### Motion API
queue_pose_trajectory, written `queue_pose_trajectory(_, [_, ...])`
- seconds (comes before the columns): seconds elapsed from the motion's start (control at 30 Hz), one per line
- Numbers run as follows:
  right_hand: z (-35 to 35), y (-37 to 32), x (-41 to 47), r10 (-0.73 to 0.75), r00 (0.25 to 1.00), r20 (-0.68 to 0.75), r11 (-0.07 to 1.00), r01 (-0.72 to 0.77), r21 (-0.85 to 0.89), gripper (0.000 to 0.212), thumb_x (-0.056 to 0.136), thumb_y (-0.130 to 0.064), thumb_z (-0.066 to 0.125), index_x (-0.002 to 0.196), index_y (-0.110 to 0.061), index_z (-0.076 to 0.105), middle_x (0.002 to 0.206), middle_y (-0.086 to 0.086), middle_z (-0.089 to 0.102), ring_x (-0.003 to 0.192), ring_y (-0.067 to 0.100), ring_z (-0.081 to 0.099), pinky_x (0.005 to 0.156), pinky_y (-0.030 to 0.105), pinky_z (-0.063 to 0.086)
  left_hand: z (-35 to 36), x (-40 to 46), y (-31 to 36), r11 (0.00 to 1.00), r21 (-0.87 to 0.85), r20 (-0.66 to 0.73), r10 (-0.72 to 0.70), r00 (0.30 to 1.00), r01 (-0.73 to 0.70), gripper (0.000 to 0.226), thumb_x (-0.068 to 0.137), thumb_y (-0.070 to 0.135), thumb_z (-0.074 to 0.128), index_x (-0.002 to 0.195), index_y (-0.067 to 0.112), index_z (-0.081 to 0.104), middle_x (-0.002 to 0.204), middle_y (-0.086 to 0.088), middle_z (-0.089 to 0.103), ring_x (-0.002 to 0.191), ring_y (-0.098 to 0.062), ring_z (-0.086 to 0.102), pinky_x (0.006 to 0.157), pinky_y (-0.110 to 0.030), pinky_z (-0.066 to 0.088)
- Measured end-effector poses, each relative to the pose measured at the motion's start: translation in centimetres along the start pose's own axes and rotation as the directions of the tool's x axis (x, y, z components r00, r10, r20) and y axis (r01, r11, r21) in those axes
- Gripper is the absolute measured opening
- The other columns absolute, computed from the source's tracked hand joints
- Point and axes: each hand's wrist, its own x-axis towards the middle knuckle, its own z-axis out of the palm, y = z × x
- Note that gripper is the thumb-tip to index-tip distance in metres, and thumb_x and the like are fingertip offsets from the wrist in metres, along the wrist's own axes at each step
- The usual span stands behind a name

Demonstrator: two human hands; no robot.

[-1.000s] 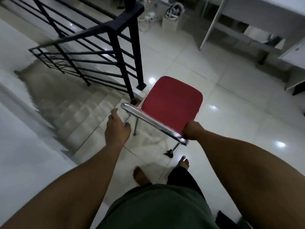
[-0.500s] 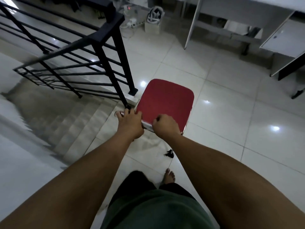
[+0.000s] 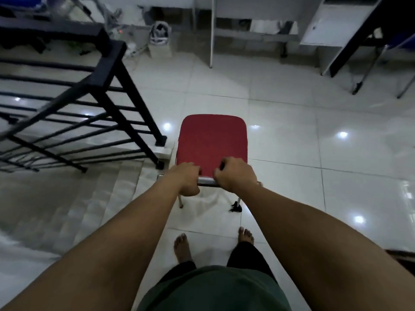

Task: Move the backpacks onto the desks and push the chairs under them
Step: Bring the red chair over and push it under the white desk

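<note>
A chair with a red seat [image 3: 212, 140] and a chrome back rail stands on the white tiled floor right in front of me. My left hand [image 3: 186, 178] and my right hand [image 3: 234, 173] both grip that rail at the near edge, close together. A white desk [image 3: 247, 23] stands ahead along the far wall, its underside facing me. No backpack is in view.
A black metal railing [image 3: 107, 86] guards a stairwell on the left, with steps [image 3: 89, 205] dropping beside the chair. A white cabinet [image 3: 336, 25] and a dark desk with metal legs [image 3: 368, 59] stand far right. A small white bin [image 3: 159, 41] and cables lie far left.
My left hand closed on the chair's rail and my right hand slid inward along it. The chair turned square to me and now faces the white desk, which looks nearer.
</note>
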Motion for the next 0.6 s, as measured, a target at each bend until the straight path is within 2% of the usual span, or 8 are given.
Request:
queue_pose_trajectory(0.1, [0.1,-0.6,-0.7,0.013,0.998,-0.066,0.998,-0.017,-0.059,0.026,0.076,-0.046,0.044,0.068,-0.023,0.053,0.06,-0.007,0.052,0.052,0.012,0.048,0.048,0.024,0.028,-0.2,0.0,-1.1,0.994,-0.061,0.035,0.094,0.995,-0.092,0.031,0.073,0.024,0.067,0.102,0.023,0.058,0.1,-0.002,0.06,0.085,-0.019,0.058,0.067,-0.031,0.047])
queue_pose_trajectory(0.2, [0.8,-0.6,-1.6,0.11,0.983,-0.147,0.993,-0.116,-0.033,0.036,0.082,-0.052,0.036,0.067,-0.023,0.052,0.061,-0.004,0.053,0.055,0.018,0.052,0.049,0.027,0.027,-0.4,-0.3,-1.9,0.983,-0.094,-0.024,0.155,0.988,-0.157,0.039,0.071,0.021,0.064,0.11,0.026,0.064,0.098,0.001,0.064,0.084,-0.019,0.06,0.07,-0.032,0.051])
queue_pose_trajectory(0.27, [1.1,-0.1,-2.7,0.086,0.978,-0.188,0.993,-0.099,-0.059,0.052,0.086,-0.067,0.027,0.068,-0.026,0.053,0.06,-0.008,0.053,0.056,0.016,0.052,0.049,0.025,0.024,0.3,-0.6,-2.0,0.983,-0.063,-0.09,0.168,0.982,-0.174,0.041,0.072,0.023,0.063,0.112,0.03,0.064,0.097,0.003,0.065,0.083,-0.02,0.061,0.071,-0.033,0.052])
queue_pose_trajectory(0.37, [0.6,0.8,-3.9,-0.121,0.99,-0.071,0.986,0.112,-0.12,0.067,0.076,-0.092,0.022,0.082,-0.034,0.056,0.071,-0.013,0.057,0.064,0.011,0.054,0.053,0.027,0.037,1.6,-0.7,-1.5,0.993,0.036,-0.25,0.12,0.961,-0.115,0.024,0.073,0.027,0.064,0.097,0.031,0.064,0.085,0.005,0.064,0.076,-0.019,0.06,0.064,-0.032,0.048])
queue_pose_trajectory(0.43, [-0.3,1.0,-4.1,-0.184,0.981,0.058,0.957,0.192,-0.218,0.072,0.066,-0.096,0.035,0.101,-0.035,0.055,0.088,-0.014,0.06,0.08,0.014,0.058,0.066,0.034,0.049,1.9,-0.6,-1.2,0.998,0.061,-0.335,0.048,0.941,-0.029,0.017,0.07,0.031,0.065,0.086,0.031,0.058,0.08,0.005,0.061,0.071,-0.018,0.055,0.061,-0.032,0.039])
queue_pose_trajectory(0.5, [-0.6,0.7,-4.0,-0.092,0.982,0.163,0.927,0.144,-0.347,0.069,0.067,-0.079,0.061,0.115,-0.03,0.05,0.101,-0.008,0.061,0.088,0.02,0.057,0.076,0.039,0.052,1.9,-0.4,-1.2,0.999,0.05,-0.305,0.022,0.952,-0.007,0.025,0.068,0.032,0.063,0.092,0.032,0.06,0.082,0.005,0.06,0.071,-0.019,0.052,0.063,-0.032,0.039])
queue_pose_trajectory(0.53, [-0.4,0.3,-4.0,-0.039,0.988,0.151,0.916,0.096,-0.39,0.055,0.072,-0.06,0.071,0.113,-0.027,0.052,0.101,-0.004,0.062,0.084,0.023,0.056,0.075,0.038,0.049,1.9,-0.1,-1.4,0.998,0.044,-0.276,0.047,0.96,-0.037,0.031,0.068,0.031,0.062,0.099,0.033,0.063,0.084,0.005,0.061,0.072,-0.019,0.054,0.064,-0.032,0.041])
queue_pose_trajectory(0.6, [-0.3,-0.6,-4.0,0.012,0.998,0.062,0.905,0.015,-0.425,0.024,0.08,-0.022,0.068,0.103,-0.023,0.06,0.094,0.001,0.063,0.071,0.024,0.049,0.068,0.036,0.037,1.4,0.3,-2.1,0.993,0.027,-0.207,0.118,0.971,-0.115,0.042,0.068,0.027,0.058,0.108,0.036,0.066,0.087,0.005,0.063,0.076,-0.02,0.058,0.065,-0.03,0.045])
